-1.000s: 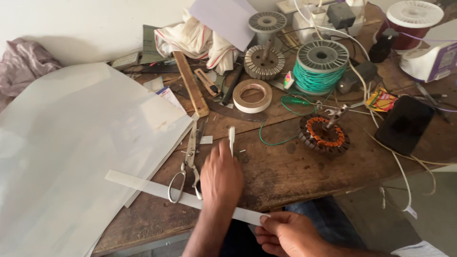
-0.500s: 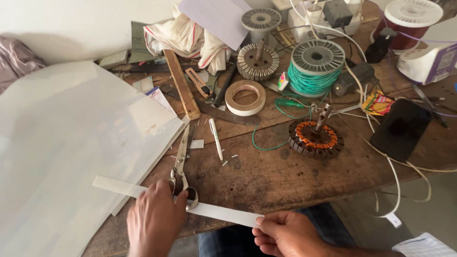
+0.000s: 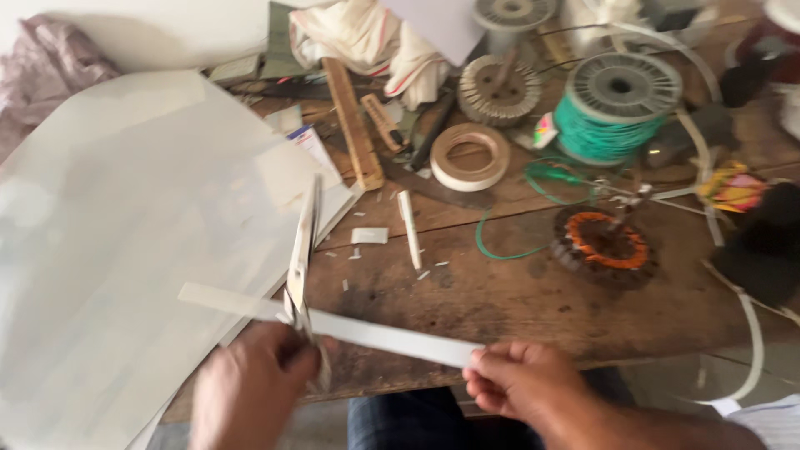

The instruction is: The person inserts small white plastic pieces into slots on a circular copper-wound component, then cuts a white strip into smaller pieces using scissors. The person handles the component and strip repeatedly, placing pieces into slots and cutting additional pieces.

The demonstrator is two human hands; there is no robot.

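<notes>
My left hand (image 3: 250, 387) grips the handles of a pair of scissors (image 3: 302, 250). Their blades point away from me and rise above the table. A long white paper strip (image 3: 367, 332) runs across the table's near edge, passing by the scissors' pivot. My right hand (image 3: 525, 383) pinches the strip's right end between thumb and fingers. The picture is blurred by motion.
Large white sheets (image 3: 125, 233) cover the left of the wooden table (image 3: 500, 292). A tape roll (image 3: 469, 157), a wooden ruler (image 3: 353, 121), a green wire spool (image 3: 612, 108), a copper-wound stator (image 3: 604, 246), cloth (image 3: 367, 42) and small paper scraps lie further back.
My left hand moved from the table's middle to the scissors, took hold of them and lifted them to the strip. My right hand kept hold of the strip's end.
</notes>
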